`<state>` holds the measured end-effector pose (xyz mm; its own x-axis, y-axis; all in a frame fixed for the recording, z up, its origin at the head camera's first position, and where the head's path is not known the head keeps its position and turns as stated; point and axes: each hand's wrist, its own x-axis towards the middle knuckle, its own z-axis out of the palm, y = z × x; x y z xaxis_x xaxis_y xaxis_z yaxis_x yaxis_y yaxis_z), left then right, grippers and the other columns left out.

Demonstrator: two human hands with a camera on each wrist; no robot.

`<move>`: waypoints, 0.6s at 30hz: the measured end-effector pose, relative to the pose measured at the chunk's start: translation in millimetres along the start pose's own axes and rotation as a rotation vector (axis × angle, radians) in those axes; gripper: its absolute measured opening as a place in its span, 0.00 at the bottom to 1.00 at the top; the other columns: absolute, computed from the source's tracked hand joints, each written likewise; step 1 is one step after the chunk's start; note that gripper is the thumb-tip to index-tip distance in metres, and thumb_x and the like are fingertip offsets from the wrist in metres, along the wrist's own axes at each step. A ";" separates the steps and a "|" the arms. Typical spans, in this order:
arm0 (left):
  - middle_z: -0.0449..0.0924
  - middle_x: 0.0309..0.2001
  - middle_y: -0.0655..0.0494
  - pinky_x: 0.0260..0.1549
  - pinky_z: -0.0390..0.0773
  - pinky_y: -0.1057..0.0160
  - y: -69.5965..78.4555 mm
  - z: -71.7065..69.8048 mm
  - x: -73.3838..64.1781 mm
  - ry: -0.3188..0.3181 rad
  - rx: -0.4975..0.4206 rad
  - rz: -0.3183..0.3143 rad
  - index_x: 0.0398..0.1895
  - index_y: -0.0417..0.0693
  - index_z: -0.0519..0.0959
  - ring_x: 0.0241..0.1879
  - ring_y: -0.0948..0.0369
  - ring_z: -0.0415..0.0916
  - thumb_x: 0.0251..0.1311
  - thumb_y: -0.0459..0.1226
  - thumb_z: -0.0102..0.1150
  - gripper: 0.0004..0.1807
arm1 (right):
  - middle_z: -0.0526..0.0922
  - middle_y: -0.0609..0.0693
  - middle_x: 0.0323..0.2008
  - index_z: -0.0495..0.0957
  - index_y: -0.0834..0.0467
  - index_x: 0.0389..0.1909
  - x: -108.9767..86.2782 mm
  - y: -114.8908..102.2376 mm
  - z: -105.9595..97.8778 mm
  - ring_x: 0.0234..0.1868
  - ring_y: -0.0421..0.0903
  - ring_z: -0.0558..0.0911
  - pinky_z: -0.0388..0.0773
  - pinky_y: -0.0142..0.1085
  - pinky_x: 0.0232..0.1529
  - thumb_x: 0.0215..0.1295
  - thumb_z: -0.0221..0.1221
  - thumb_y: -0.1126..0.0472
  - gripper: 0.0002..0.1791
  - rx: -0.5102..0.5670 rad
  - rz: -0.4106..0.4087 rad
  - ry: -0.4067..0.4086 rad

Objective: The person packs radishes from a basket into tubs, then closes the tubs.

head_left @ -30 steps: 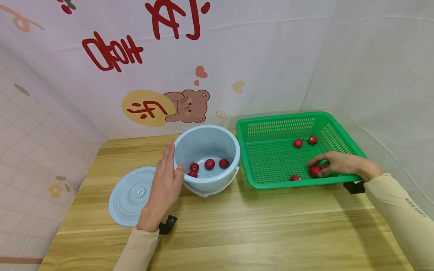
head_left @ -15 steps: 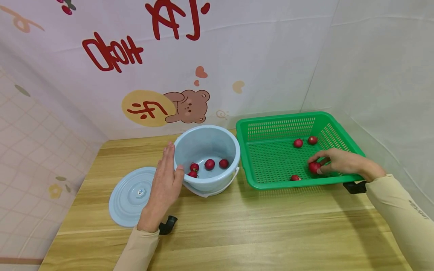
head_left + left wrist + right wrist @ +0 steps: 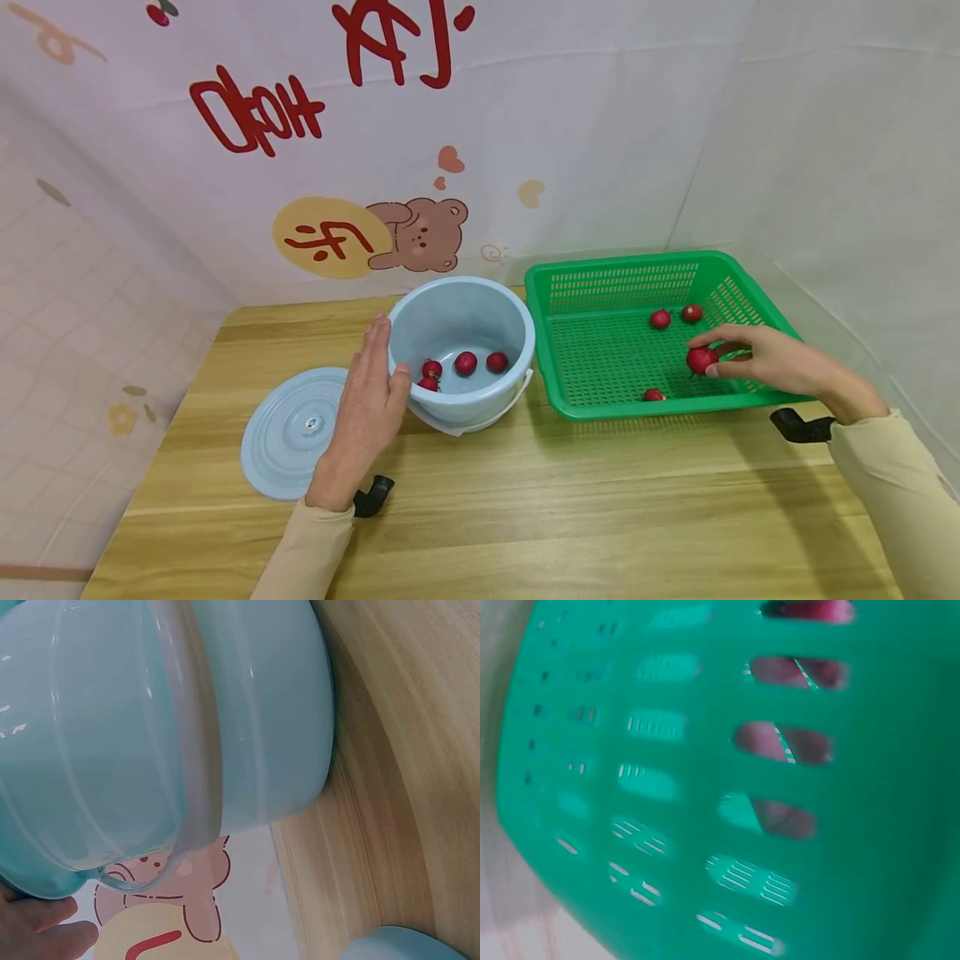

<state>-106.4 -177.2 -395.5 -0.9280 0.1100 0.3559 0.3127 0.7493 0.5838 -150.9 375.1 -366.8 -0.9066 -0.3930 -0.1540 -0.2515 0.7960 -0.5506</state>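
My right hand (image 3: 772, 362) pinches a round red radish (image 3: 702, 360) between thumb and fingers, over the near right part of the green basket (image 3: 558, 411). Three more radishes lie on the basket's mesh floor: a pair toward the back (image 3: 660, 319) and one by the near wall (image 3: 654, 395). With straight fingers, my left hand (image 3: 365, 400) lies against the left side of the light blue bucket (image 3: 468, 408). Several radishes (image 3: 465, 363) sit at the bottom of that bucket. Through the basket's slots, the right wrist view shows bits of fingers (image 3: 761, 740) and red skin.
The bucket's round blue lid (image 3: 288, 437) lies on the wooden table (image 3: 540, 517) to the left, partly behind my left hand. A white handle (image 3: 517, 396) hangs down the bucket's front. A printed cloth wall (image 3: 600, 125) stands close behind.
My right hand has lifted the radish up from the basket floor and drawn it slightly right. The left hand stays against the bucket, and the head view has shifted a little.
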 end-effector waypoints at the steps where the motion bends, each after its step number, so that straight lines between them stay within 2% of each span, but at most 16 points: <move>1: 0.47 0.83 0.48 0.74 0.49 0.34 -0.1 0.3 0.2 -0.001 0.001 -0.001 0.83 0.40 0.49 0.82 0.50 0.42 0.76 0.44 0.41 0.37 | 0.85 0.48 0.55 0.79 0.51 0.64 -2.0 0.0 0.2 0.50 0.37 0.81 0.79 0.33 0.42 0.71 0.66 0.56 0.22 0.001 -0.007 0.016; 6: 0.47 0.83 0.47 0.74 0.49 0.33 0.2 0.7 0.3 0.002 0.000 0.000 0.83 0.40 0.49 0.82 0.50 0.42 0.76 0.44 0.41 0.37 | 0.84 0.49 0.55 0.79 0.53 0.64 -8.5 -3.8 0.8 0.49 0.31 0.81 0.81 0.33 0.41 0.71 0.65 0.57 0.22 0.038 -0.042 0.056; 11: 0.48 0.83 0.46 0.74 0.50 0.33 -0.6 1.2 0.3 0.005 -0.006 0.001 0.83 0.39 0.49 0.82 0.50 0.42 0.76 0.43 0.41 0.37 | 0.84 0.48 0.54 0.80 0.51 0.64 -12.9 -12.1 3.3 0.50 0.28 0.80 0.80 0.27 0.44 0.71 0.65 0.58 0.21 0.044 -0.087 0.104; 14: 0.47 0.83 0.48 0.74 0.49 0.34 -0.4 1.1 0.1 0.005 -0.010 0.000 0.83 0.40 0.49 0.82 0.50 0.42 0.76 0.44 0.42 0.37 | 0.85 0.46 0.54 0.80 0.50 0.63 -16.6 -20.0 5.0 0.51 0.27 0.79 0.78 0.23 0.46 0.71 0.66 0.59 0.21 0.069 -0.108 0.136; 18: 0.46 0.83 0.49 0.74 0.50 0.33 -0.9 1.6 0.3 0.005 -0.012 0.001 0.83 0.40 0.49 0.82 0.50 0.42 0.76 0.44 0.41 0.37 | 0.85 0.44 0.53 0.81 0.49 0.60 -21.2 -33.6 8.2 0.52 0.29 0.81 0.78 0.22 0.47 0.70 0.67 0.61 0.19 0.124 -0.098 0.184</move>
<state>-107.2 -176.8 -397.1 -0.9266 0.1077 0.3603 0.3163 0.7414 0.5918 -120.4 352.9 -351.8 -0.9293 -0.3657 0.0512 -0.3079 0.6908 -0.6542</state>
